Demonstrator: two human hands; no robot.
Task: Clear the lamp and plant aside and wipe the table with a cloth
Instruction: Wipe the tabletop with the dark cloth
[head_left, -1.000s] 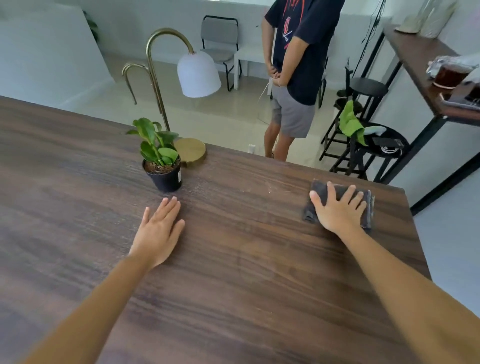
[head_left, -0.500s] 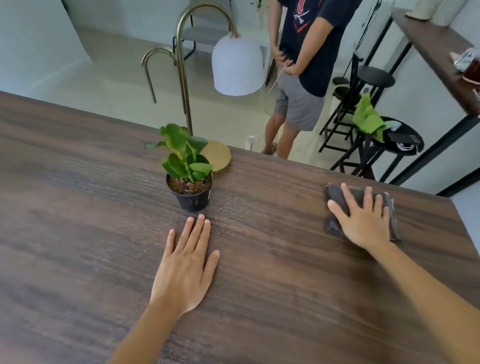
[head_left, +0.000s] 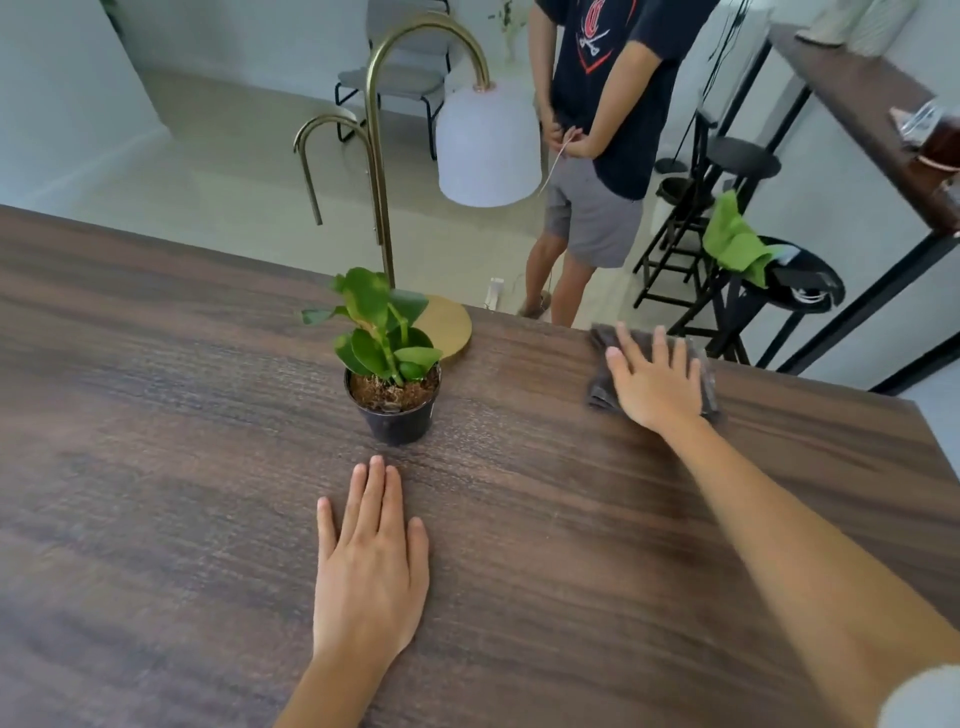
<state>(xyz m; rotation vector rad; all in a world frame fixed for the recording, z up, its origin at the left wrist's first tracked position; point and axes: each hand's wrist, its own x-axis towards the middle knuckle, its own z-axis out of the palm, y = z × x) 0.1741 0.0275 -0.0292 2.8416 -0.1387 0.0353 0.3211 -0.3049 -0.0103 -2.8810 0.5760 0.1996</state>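
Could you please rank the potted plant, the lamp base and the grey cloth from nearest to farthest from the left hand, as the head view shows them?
From the left hand, flat on the table:
1. Potted plant, just beyond the fingertips.
2. Lamp base, behind the plant near the far edge.
3. Grey cloth, far right, under the right hand.

Two bare forearms in frame, no watch, rings or gloves visible. Left hand lower centre, right hand right of centre. Nails short, unpainted. Pale grey sleeve edge shows only at bottom right corner, on the right arm. Left arm bare to frame edge.
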